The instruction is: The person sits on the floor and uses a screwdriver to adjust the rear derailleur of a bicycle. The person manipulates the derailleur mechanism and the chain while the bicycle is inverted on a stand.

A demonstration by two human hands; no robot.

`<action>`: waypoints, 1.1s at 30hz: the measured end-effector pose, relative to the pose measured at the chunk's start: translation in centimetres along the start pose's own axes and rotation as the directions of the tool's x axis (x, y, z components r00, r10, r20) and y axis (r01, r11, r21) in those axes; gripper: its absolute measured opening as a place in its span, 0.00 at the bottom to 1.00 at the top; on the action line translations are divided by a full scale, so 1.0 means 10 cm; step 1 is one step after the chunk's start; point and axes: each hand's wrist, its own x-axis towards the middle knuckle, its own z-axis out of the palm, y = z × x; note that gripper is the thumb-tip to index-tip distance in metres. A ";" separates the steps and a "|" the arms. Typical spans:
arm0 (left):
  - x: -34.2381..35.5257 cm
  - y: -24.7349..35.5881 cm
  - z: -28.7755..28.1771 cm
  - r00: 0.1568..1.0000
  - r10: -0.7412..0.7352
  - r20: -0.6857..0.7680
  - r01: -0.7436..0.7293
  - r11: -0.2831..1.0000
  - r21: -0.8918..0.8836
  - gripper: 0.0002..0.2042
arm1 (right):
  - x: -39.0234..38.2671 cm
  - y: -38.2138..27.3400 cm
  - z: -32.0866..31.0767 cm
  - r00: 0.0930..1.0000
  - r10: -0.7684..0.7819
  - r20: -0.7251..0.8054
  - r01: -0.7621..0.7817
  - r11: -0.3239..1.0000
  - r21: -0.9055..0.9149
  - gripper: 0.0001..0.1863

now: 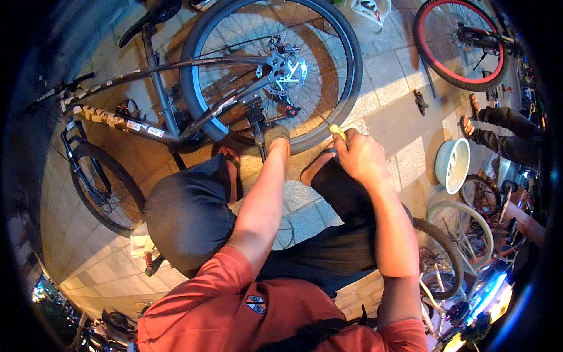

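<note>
A bicycle is in front of me, its rear wheel toward me with a silver disc brake rotor at the hub. My right hand is closed round the yellow handle of a screwdriver. Its thin shaft points up and left, across the tire toward the spokes. My left hand is at the near edge of the tire, beside a black kickstand-like part. That hand looks dark at its end, and its fingers are hidden, so I cannot tell what they hold.
A pale blue basin stands at the right, near another person's sandaled feet. Beyond lies a bicycle wheel with a red rim. More bicycle wheels stand at the lower right. A plastic bag is at the top.
</note>
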 end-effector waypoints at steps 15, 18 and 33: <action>0.02 0.29 0.28 0.962 -0.250 0.114 0.202 0.360 -0.911 0.20 | -0.07 0.13 0.00 0.999 -0.041 -0.022 0.041 0.999 0.019 0.23; 0.15 0.36 0.44 0.954 -0.189 0.234 0.242 0.020 -0.970 0.19 | -0.07 0.09 -0.02 0.999 -0.033 -0.009 0.033 0.999 0.019 0.23; -0.16 0.82 -0.18 0.989 0.115 -0.096 -0.147 0.866 -0.478 0.16 | 0.01 0.16 -0.03 0.991 0.130 0.043 -0.128 0.990 -0.056 0.24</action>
